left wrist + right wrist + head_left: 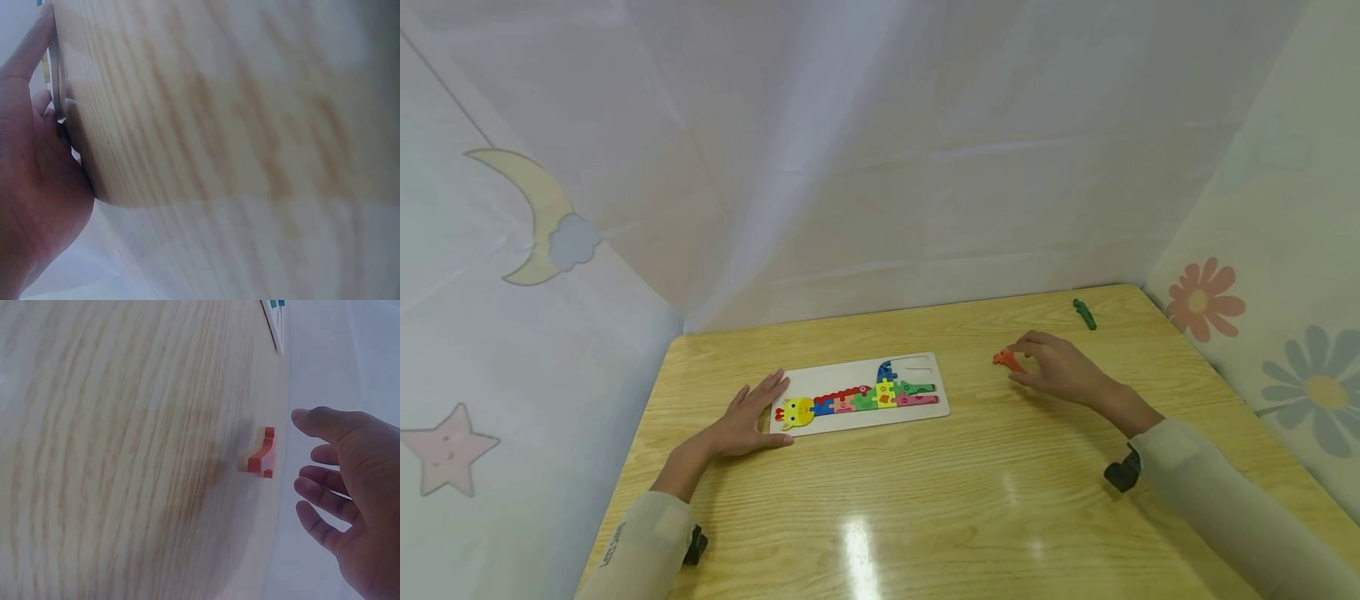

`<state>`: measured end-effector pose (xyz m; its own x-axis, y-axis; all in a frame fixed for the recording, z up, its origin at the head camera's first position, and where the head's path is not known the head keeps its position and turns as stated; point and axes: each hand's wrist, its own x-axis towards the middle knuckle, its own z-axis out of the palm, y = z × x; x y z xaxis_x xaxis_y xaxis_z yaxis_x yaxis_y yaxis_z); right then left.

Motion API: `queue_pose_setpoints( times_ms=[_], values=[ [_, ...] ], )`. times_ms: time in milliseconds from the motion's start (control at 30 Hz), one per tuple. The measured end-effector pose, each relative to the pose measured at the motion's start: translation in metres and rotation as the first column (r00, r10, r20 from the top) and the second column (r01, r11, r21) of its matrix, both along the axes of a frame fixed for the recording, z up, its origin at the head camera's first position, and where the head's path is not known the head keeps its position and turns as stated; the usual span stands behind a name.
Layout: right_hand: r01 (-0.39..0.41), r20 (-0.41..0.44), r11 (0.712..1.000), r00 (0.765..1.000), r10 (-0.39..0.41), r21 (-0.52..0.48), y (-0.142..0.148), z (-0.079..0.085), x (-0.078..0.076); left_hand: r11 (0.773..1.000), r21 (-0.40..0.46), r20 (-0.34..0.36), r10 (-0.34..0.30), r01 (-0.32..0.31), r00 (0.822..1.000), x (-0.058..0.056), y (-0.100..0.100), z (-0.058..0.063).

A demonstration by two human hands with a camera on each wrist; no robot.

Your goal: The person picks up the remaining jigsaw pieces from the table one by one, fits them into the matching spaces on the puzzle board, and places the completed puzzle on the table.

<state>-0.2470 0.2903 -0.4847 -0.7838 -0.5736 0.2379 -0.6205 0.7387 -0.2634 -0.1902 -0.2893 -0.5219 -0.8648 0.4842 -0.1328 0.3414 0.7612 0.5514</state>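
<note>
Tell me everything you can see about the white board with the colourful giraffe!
The white rectangular board, wooden-looking with rounded corners, lies flat on the pale wooden table. Its colourful interlocking pieces make a giraffe lying sideways: yellow head at the left end, one green leg and one pink leg at the right. Outlined space at upper right is unfilled. The person's left hand spreads round its left end, touching it.

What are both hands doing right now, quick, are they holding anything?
Left hand: open, fingers spread around the end of the puzzle board.
Right hand: open, holding nothing, just by the orange piece.
</note>
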Motion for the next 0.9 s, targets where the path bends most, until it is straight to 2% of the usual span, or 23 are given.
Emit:
queue_pose_setpoints(
  times_ms=[200, 900],
  values=[
    [0.011, 0.041, 1.0, 0.999, -0.011, 0.003, 0.003, -0.001, -0.002, 1.0, 0.012, 0.0, -0.006, 0.006, 1.0, -0.001, -0.001, -0.001],
    [0.022, 0.068, 1.0, 0.997, -0.022, 0.008, 0.006, -0.011, -0.01, 1.0, 0.025, -0.001, -0.012, 0.012, 1.0, 0.0, 0.0, 0.002]
  ],
)
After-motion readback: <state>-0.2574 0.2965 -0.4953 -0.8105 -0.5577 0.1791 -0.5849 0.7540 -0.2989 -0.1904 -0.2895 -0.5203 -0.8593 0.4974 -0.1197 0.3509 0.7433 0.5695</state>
